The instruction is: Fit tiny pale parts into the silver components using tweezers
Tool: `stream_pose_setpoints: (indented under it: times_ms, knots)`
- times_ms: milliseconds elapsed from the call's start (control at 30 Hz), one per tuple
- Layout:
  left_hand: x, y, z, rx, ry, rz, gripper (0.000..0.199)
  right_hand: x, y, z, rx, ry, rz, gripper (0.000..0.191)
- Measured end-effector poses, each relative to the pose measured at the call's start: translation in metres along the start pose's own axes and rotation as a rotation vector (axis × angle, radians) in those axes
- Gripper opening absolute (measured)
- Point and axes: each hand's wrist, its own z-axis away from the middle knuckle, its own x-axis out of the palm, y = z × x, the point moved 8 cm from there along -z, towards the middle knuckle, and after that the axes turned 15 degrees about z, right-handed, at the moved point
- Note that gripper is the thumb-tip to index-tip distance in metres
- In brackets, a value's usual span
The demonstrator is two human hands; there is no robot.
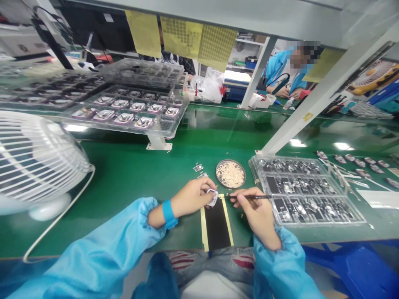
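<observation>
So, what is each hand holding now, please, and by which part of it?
The left hand holds a small, square, pale pinkish case by its edge; the right hand holds a slim black tool, toward the end nearer the case.

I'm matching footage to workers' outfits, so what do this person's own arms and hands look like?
The left hand and right hand are bare, without gloves. The left sleeve and right sleeve are loose, shiny, bright blue fabric, gathered at the cuffs. A blue wristband circles the left wrist; no band shows on the right.
</observation>
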Motion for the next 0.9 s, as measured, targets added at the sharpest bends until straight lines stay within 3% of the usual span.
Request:
stream_pose_setpoints:
  times_ms: [67,333,900]
  knots:
    - [0.003,-0.001,0.001,-0.025,0.017,0.096,0.019,-0.003,-0.004,0.004,-0.075,0.035,-0.014,0.01]
    - [0.005,-0.016,-0.003,-0.079,0.039,0.072,0.017,0.001,-0.01,0.009,-0.256,0.028,0.211,0.006]
    - [0.004,-0.018,-0.005,-0.058,0.025,0.072,0.015,0.002,-0.003,0.007,-0.193,0.006,0.2,0.005]
